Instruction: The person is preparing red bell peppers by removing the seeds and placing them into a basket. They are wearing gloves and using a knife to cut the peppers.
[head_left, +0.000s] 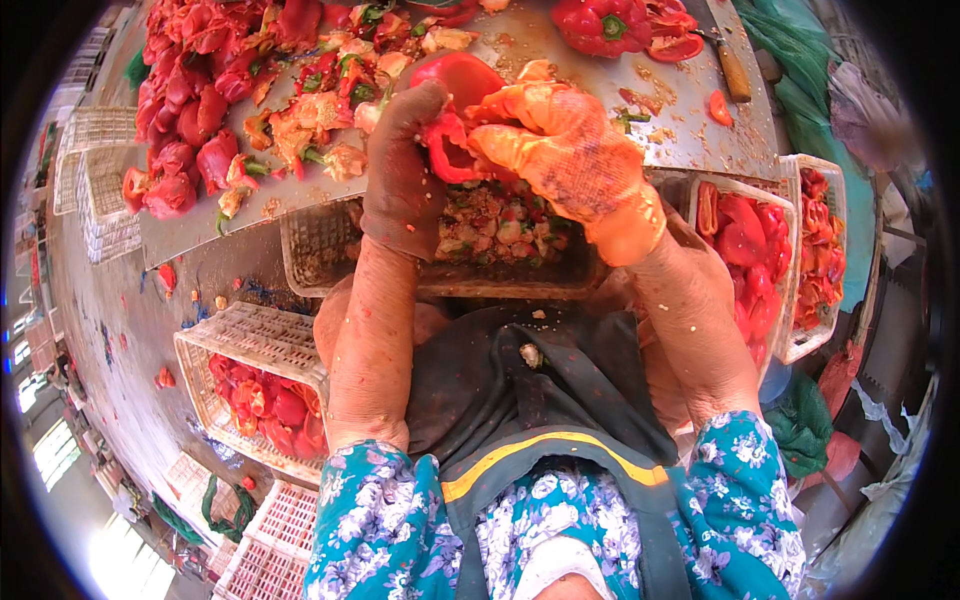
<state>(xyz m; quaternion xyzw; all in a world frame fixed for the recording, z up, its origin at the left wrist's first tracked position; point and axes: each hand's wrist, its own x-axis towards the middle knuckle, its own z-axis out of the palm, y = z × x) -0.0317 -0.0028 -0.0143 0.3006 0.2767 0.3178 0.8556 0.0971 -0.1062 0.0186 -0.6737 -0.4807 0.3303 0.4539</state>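
My left hand (406, 169), in a dark brown glove, grips a red bell pepper (448, 154) that has been cut open. From the other side my right hand (574, 154), in an orange textured glove, closes its fingers on the same pepper; its fingertips partly hide the flesh. Both hands are over the near edge of a metal table (510, 37). Below them, a plastic crate (442, 287) holds pepper cores, stems and seeds. Cut-out cores (315, 124) with pale seeds lie on the metal left of my left hand.
Heaped red peppers (199, 97) cover the table's left side. A whole bell pepper (604, 28) and a wooden-handled knife (731, 71) are at the upper right. Crates of red pepper pieces stand at right (789, 187) and lower left (247, 319). Scraps litter the floor (142, 330).
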